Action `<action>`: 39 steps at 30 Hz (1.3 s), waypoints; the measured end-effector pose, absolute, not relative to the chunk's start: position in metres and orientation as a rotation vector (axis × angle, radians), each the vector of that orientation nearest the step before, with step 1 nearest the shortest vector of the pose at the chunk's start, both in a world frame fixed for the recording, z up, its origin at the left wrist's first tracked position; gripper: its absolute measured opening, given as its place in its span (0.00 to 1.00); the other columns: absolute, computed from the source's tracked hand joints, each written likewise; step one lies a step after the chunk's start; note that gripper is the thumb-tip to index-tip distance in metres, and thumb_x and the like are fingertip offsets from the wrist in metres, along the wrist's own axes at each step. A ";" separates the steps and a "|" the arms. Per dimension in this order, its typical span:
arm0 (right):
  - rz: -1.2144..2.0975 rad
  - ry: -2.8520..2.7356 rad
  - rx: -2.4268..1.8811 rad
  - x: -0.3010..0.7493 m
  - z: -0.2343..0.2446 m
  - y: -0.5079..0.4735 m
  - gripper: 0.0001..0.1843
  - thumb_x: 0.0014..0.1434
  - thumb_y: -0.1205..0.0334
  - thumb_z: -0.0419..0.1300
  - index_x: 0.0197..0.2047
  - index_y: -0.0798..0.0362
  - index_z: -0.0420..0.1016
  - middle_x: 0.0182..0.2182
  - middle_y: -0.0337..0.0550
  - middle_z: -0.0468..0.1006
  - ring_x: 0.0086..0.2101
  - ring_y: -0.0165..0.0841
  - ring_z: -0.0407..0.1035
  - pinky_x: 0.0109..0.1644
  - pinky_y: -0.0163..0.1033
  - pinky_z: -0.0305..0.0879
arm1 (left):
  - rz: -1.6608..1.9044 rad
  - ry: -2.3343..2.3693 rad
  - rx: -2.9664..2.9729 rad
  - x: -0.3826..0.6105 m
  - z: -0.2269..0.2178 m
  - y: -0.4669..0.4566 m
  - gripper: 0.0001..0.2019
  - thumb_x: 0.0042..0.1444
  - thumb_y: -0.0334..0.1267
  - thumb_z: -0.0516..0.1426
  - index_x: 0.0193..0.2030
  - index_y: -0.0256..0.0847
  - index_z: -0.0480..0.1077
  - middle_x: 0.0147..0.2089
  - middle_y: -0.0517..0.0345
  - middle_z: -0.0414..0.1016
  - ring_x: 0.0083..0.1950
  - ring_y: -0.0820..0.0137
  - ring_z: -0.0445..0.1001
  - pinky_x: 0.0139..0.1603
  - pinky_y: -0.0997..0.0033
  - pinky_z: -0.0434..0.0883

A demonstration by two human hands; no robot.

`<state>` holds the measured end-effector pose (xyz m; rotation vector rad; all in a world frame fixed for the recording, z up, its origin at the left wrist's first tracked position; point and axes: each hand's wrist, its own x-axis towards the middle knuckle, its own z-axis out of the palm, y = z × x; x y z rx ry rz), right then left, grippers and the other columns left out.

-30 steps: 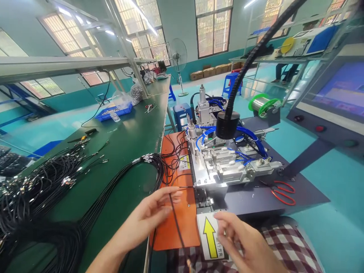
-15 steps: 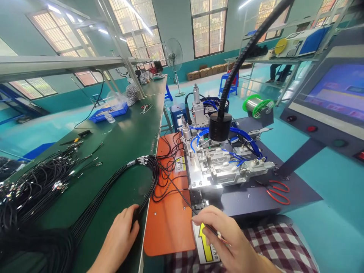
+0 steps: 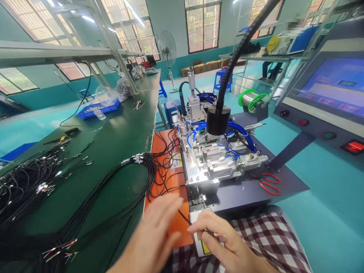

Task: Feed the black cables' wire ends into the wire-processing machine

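Black cable (image 3: pixel 184 216) sits in the fingers (image 3: pixel 202 223) of the right hand (image 3: pixel 233 246).

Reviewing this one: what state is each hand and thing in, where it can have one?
Left hand: open, blurred
Right hand: closed on black cable
Black cable: held, coloured wires showing at its end
Red-handled cutters: lying flat, handles spread
Screen: lit
Red switch: lit
Fan: upright; cannot tell if spinning
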<state>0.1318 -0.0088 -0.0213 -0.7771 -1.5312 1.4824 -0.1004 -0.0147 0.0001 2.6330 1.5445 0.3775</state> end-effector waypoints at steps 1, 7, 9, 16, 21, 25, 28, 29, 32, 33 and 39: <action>1.563 -1.431 -0.838 0.132 -0.022 -0.009 0.10 0.59 0.54 0.57 0.38 0.50 0.75 0.31 0.42 0.72 0.32 0.34 0.67 0.38 0.39 0.66 | 0.435 1.439 2.647 -0.082 -0.001 -0.016 0.16 0.62 0.38 0.46 0.52 0.47 0.68 0.39 0.54 0.76 0.41 0.63 0.73 0.50 0.59 0.70; 1.738 -1.040 -1.104 0.135 -0.030 -0.006 0.07 0.50 0.61 0.64 0.29 0.52 0.69 0.19 0.32 0.66 0.22 0.27 0.59 0.27 0.33 0.56 | 0.490 1.333 2.499 -0.042 -0.001 -0.011 0.09 0.62 0.35 0.48 0.40 0.43 0.70 0.31 0.55 0.72 0.32 0.65 0.71 0.33 0.67 0.71; 1.704 -1.078 -1.107 0.138 -0.034 -0.004 0.05 0.51 0.63 0.63 0.29 0.53 0.70 0.21 0.33 0.67 0.24 0.27 0.59 0.28 0.33 0.56 | 0.548 1.289 2.348 -0.038 -0.001 -0.009 0.09 0.62 0.35 0.49 0.45 0.43 0.68 0.37 0.52 0.74 0.37 0.64 0.73 0.38 0.67 0.72; 1.746 -1.129 -1.051 0.157 -0.037 0.010 0.07 0.57 0.60 0.62 0.37 0.54 0.73 0.25 0.35 0.68 0.26 0.28 0.60 0.31 0.33 0.57 | 0.682 1.261 1.735 -0.017 0.002 0.001 0.08 0.63 0.38 0.50 0.48 0.46 0.65 0.33 0.62 0.73 0.31 0.72 0.71 0.30 0.77 0.68; 1.669 -1.180 -1.070 0.160 -0.033 0.016 0.07 0.58 0.60 0.62 0.33 0.54 0.72 0.23 0.34 0.66 0.25 0.26 0.58 0.29 0.32 0.56 | 0.650 1.246 1.732 -0.017 0.002 0.008 0.08 0.62 0.37 0.50 0.40 0.43 0.70 0.33 0.59 0.74 0.32 0.71 0.72 0.32 0.76 0.67; 1.739 -1.091 -1.074 0.164 -0.033 0.016 0.09 0.59 0.57 0.61 0.39 0.53 0.71 0.26 0.36 0.69 0.24 0.26 0.60 0.28 0.31 0.58 | 0.712 1.341 1.649 -0.016 -0.002 0.007 0.07 0.60 0.37 0.53 0.33 0.42 0.71 0.29 0.60 0.74 0.30 0.71 0.72 0.30 0.77 0.67; 1.782 -1.033 -1.043 0.163 -0.029 0.018 0.14 0.57 0.52 0.62 0.37 0.53 0.70 0.25 0.36 0.69 0.23 0.25 0.60 0.27 0.31 0.59 | 0.716 1.366 1.566 -0.015 -0.005 0.005 0.07 0.59 0.37 0.54 0.31 0.42 0.71 0.27 0.60 0.73 0.28 0.71 0.72 0.28 0.78 0.67; 1.794 -1.013 -1.032 0.161 -0.028 0.019 0.15 0.55 0.51 0.63 0.36 0.54 0.69 0.25 0.35 0.69 0.22 0.24 0.59 0.26 0.30 0.58 | 0.719 1.360 1.541 -0.014 -0.006 0.005 0.07 0.59 0.37 0.54 0.31 0.42 0.70 0.26 0.60 0.73 0.27 0.72 0.72 0.28 0.78 0.67; 1.818 -0.942 -1.016 0.155 -0.029 0.019 0.16 0.52 0.51 0.66 0.33 0.54 0.68 0.22 0.32 0.66 0.20 0.22 0.57 0.25 0.28 0.55 | 0.736 1.336 1.464 -0.013 -0.006 0.006 0.07 0.59 0.37 0.54 0.30 0.42 0.71 0.25 0.61 0.73 0.26 0.73 0.71 0.27 0.79 0.67; 1.827 -0.921 -1.004 0.153 -0.031 0.019 0.16 0.52 0.52 0.67 0.32 0.54 0.68 0.21 0.31 0.65 0.20 0.21 0.56 0.24 0.27 0.54 | 0.738 1.331 1.437 -0.013 -0.005 0.007 0.07 0.59 0.37 0.55 0.30 0.42 0.71 0.25 0.61 0.72 0.25 0.73 0.71 0.26 0.80 0.68; 1.938 -0.752 -0.863 0.146 -0.040 0.017 0.15 0.52 0.54 0.68 0.32 0.55 0.68 0.18 0.29 0.63 0.19 0.20 0.53 0.24 0.26 0.50 | 0.715 1.335 1.305 -0.013 -0.001 0.007 0.07 0.57 0.40 0.56 0.30 0.42 0.71 0.21 0.62 0.71 0.23 0.74 0.70 0.20 0.82 0.65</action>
